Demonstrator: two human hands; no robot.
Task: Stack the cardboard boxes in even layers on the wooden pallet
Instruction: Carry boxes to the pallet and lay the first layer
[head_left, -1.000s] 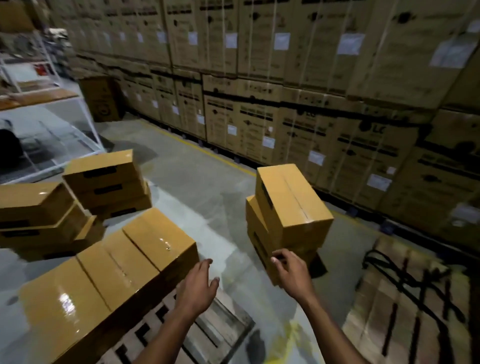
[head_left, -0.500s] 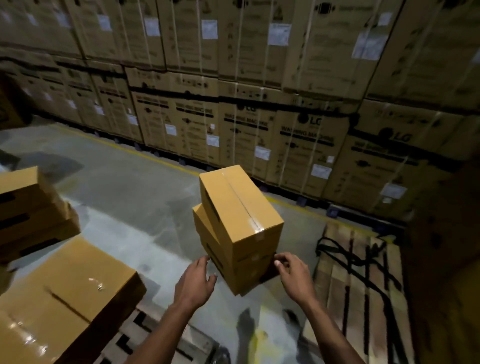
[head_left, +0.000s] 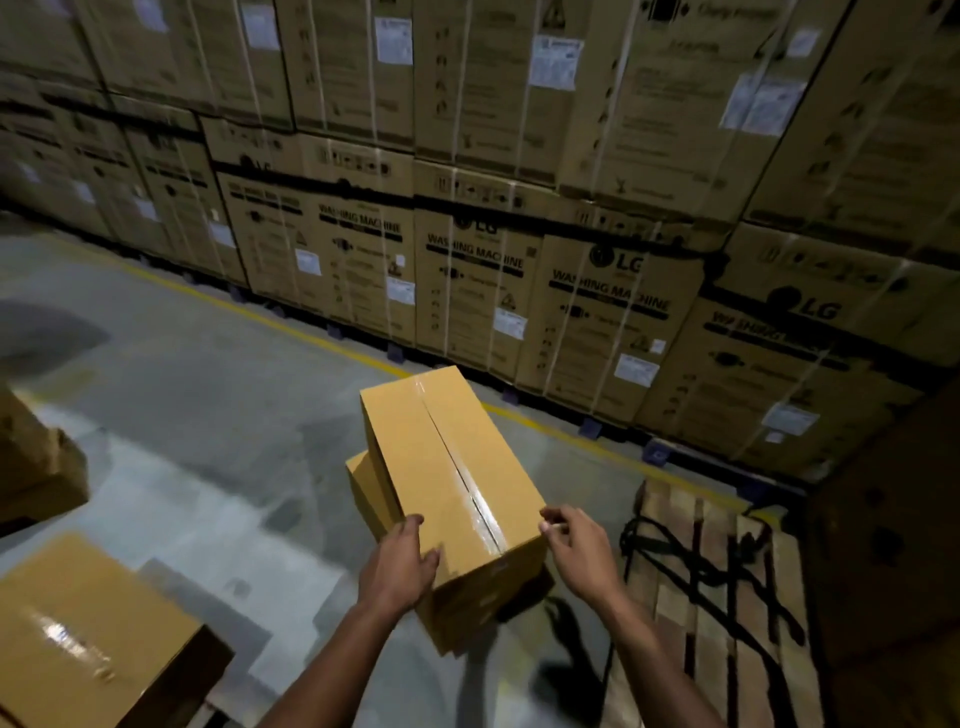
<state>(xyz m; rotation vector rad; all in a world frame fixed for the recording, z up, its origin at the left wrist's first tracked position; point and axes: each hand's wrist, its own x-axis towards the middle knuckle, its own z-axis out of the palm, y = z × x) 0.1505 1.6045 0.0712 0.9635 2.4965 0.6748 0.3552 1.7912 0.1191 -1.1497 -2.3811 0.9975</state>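
Observation:
A tan taped cardboard box (head_left: 441, 467) lies on top of a second box (head_left: 363, 493) on the concrete floor in the middle of the view. My left hand (head_left: 400, 564) lies against the top box's near left corner, thumb on top. My right hand (head_left: 579, 551) sits at its near right corner, fingertips loosely curled just off the edge. At the lower left, another tan box (head_left: 88, 639) rests on a pallet. A bare wooden pallet (head_left: 727, 623) with black straps (head_left: 691, 566) across it lies to the right.
A high wall of large strapped washing-machine cartons (head_left: 467, 291) runs across the back behind a yellow floor line (head_left: 291, 322). More tan boxes (head_left: 36, 467) sit at the left edge. A dark carton (head_left: 893, 545) stands at the far right.
The view has swung right and closed in on the two stacked boxes. Both hands have reached forward from below the stack to the top box's near corners.

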